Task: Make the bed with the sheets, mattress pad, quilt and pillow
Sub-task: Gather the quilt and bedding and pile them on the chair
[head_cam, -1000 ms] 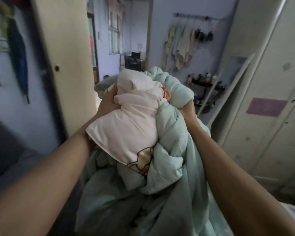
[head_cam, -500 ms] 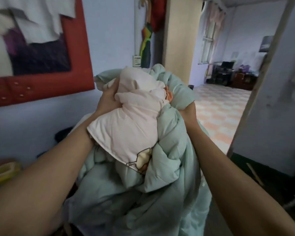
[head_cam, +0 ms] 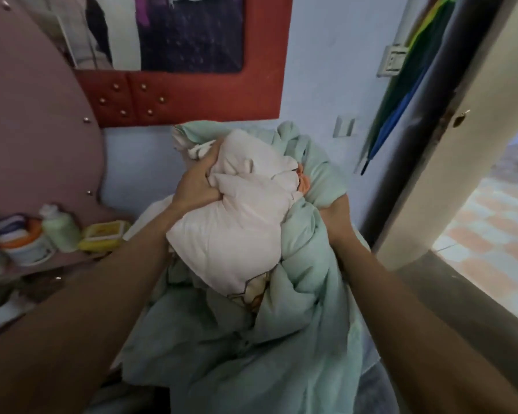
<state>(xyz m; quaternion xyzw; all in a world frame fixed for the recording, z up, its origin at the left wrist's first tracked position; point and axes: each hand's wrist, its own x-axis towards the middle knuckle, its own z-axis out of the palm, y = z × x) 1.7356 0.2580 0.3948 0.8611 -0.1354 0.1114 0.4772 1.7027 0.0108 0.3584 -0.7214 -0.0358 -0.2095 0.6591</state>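
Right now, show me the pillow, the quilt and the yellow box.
pillow point(head_cam: 222, 237), head view, on its smooth pale face.
quilt point(head_cam: 299, 348), head view, on the hanging green folds.
yellow box point(head_cam: 103, 233), head view, on its lid.

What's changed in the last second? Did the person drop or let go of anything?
The view swung left: the doorway slid to the right edge, and a red padded panel and cluttered shelf appeared. Nothing was let go: the left hand still grips the pink bundle, the right hand the green quilt.
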